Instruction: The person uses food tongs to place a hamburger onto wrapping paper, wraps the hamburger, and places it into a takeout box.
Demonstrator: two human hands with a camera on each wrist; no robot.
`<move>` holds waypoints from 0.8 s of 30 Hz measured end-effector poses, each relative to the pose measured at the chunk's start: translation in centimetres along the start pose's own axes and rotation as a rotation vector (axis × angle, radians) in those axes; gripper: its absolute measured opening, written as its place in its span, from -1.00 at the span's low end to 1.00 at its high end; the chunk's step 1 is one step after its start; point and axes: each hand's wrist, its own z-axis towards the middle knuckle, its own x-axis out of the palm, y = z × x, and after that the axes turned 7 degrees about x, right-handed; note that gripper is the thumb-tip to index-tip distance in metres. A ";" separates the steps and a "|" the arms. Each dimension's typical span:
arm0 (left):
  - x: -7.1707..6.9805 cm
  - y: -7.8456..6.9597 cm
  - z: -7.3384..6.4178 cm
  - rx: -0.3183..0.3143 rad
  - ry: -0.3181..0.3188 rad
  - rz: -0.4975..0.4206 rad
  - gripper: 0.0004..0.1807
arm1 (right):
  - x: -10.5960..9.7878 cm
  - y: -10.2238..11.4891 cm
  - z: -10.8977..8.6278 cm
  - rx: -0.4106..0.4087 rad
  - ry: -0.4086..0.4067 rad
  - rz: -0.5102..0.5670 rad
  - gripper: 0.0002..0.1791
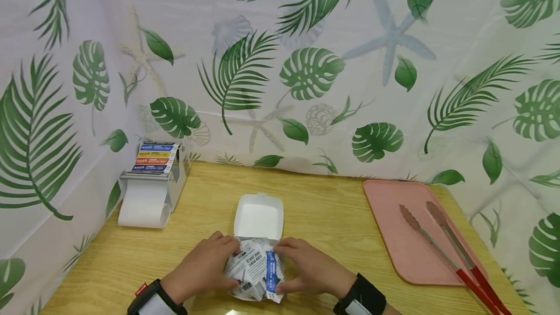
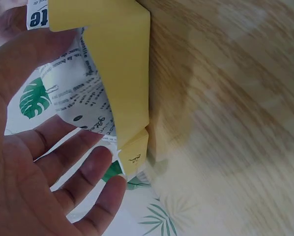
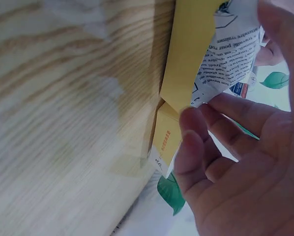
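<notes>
the wooden tabletop [image 1: 323, 208] runs back to a leaf-printed cloth [image 1: 312, 72], which rises along the far edge and closes in on the left and right. at the far left stands a dispenser [image 1: 177, 186] with coloured labels [image 1: 153, 158] on top and a white paper roll [image 1: 142, 205] in front. at the right, a pink tray [image 1: 393, 227] carries a pair of tongs [image 1: 458, 247], their red handles running over its near edge. strips of wood lie between the box and the dispenser on one side, and the box and the tray on the other.

the box [image 2: 127, 73] sits near the middle of the near part of the table, yellow outside, its white-lined lid [image 1: 259, 215] laid open on the far side. in its base is a wrapped bundle [image 1: 249, 269], rounded and creased, in white paper with black print; a blue strip [image 1: 271, 271] crosses its right side.

the left hand [image 1: 205, 264] and right hand [image 1: 306, 266] come in from the near side, palms facing each other, each holding one side of the bundle between thumb and forefinger. their remaining fingers bend loosely, spread slightly apart. both wrists wear black straps [image 1: 365, 295].
</notes>
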 end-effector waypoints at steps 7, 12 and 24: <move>0.0 0.2 0.5 -0.027 0.021 -0.077 -0.40 | 0.2 0.0 0.5 0.014 0.006 -0.067 -0.11; 0.1 0.5 0.9 -0.071 0.038 -0.180 -0.33 | 0.3 -0.2 0.7 0.024 0.032 -0.067 -0.09; 0.5 1.3 1.6 0.010 0.076 -0.140 -0.15 | 0.5 -1.0 0.6 -0.004 0.096 0.097 -0.13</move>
